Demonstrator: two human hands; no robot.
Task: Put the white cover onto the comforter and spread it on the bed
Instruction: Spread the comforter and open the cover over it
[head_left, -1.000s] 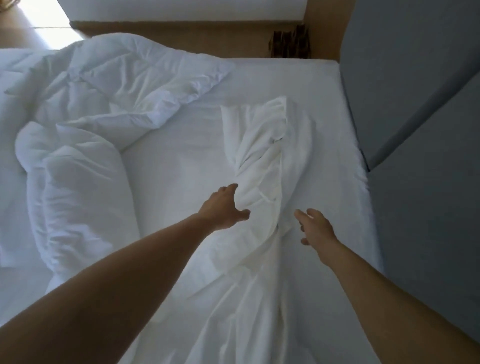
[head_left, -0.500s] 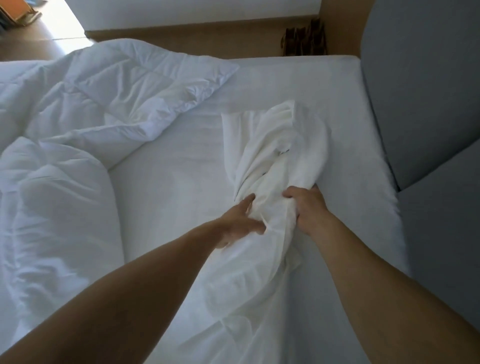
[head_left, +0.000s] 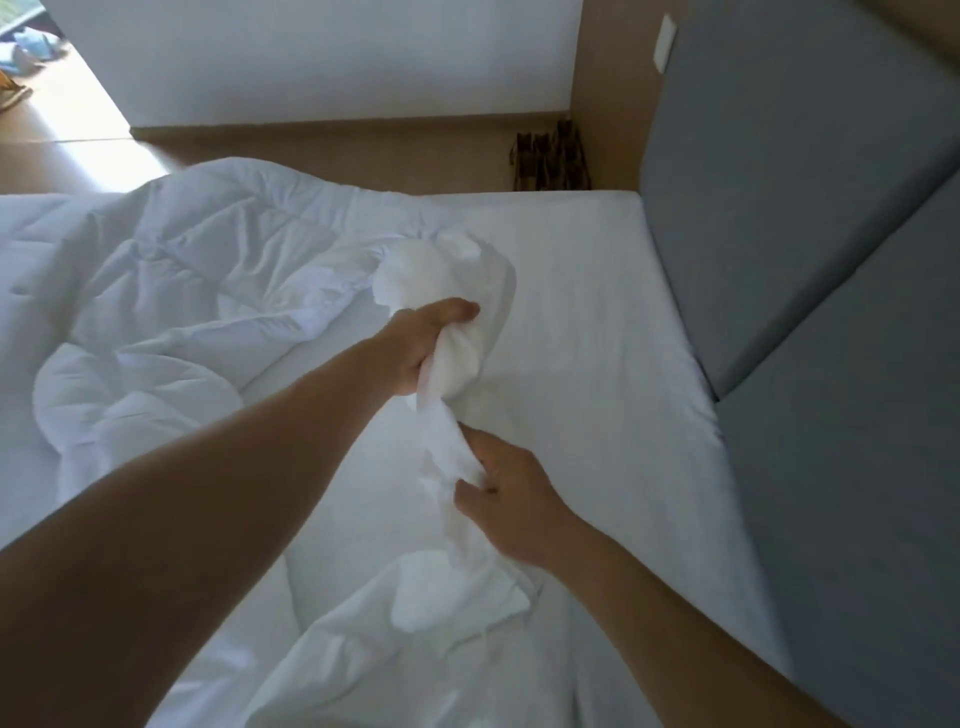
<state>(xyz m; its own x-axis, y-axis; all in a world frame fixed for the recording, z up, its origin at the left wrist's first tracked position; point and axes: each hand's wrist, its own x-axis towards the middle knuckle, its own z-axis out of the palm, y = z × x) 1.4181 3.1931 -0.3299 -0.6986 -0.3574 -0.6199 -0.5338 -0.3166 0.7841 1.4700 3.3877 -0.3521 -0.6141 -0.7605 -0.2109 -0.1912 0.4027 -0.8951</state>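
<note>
The white cover (head_left: 457, 291) is bunched into a long twisted rope, lifted off the bed (head_left: 597, 364). My left hand (head_left: 421, 343) grips its upper bunch, held up over the mattress. Lower down, my right hand (head_left: 509, 499) pinches the same cover, whose loose end trails toward me at the bottom of the view. The quilted white comforter (head_left: 197, 301) lies crumpled in a heap on the left half of the bed, apart from both hands.
A grey padded headboard (head_left: 810, 234) runs along the right side of the bed. Beyond the far edge are a wooden floor (head_left: 311, 145), a white wall and a dark patterned object (head_left: 550, 161) in the corner.
Both hands closed on the cover and raised it off the mattress. My left hand moved up and away, my right hand dropped lower, stretching the cover between them.
</note>
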